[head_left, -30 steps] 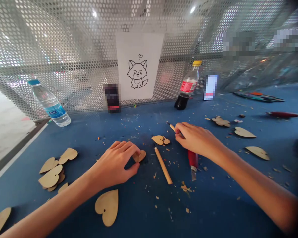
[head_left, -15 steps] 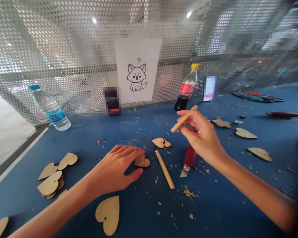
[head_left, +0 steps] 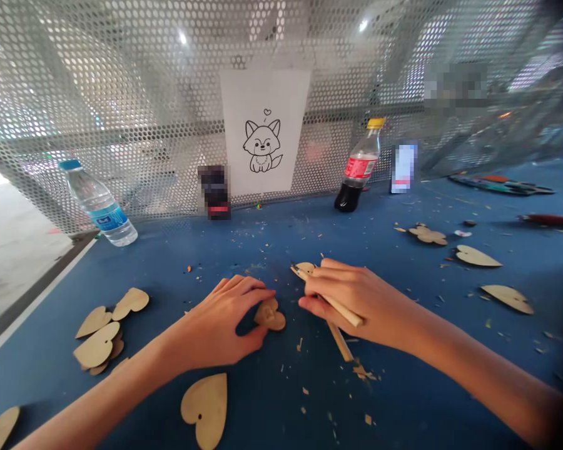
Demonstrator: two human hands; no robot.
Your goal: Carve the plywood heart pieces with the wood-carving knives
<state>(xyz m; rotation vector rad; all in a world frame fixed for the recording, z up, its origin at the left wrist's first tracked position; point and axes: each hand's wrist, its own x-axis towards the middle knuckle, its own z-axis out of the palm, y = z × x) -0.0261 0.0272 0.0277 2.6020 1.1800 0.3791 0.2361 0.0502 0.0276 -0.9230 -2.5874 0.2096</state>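
My left hand (head_left: pixel 229 319) rests on the blue table, thumb and forefinger closed around the edges of a small heart-shaped wooden piece (head_left: pixel 271 314) with marks cut in its face. Gripped in my right hand (head_left: pixel 351 287) is a wood-handled carving tool (head_left: pixel 342 309), its thin dark tip pointing left. Beneath that hand lies a second wood-handled carving tool (head_left: pixel 341 345), partly covered. Just beyond the fingers is another wooden heart (head_left: pixel 304 267), also partly covered.
Wooden hearts (head_left: pixel 96 345) are piled on the left, with a larger heart (head_left: pixel 206 406) in front. Shavings (head_left: pixel 363 373) litter the table. Behind stand a water bottle (head_left: pixel 106 212), a cola bottle (head_left: pixel 359 165) and a fox drawing (head_left: pixel 265 147) against the perforated metal screen (head_left: pixel 169 125).
My right hand has come down and left, turning the carving tool tip leftward, and now hides the red-handled knife. My left thumb has moved in against the small heart.
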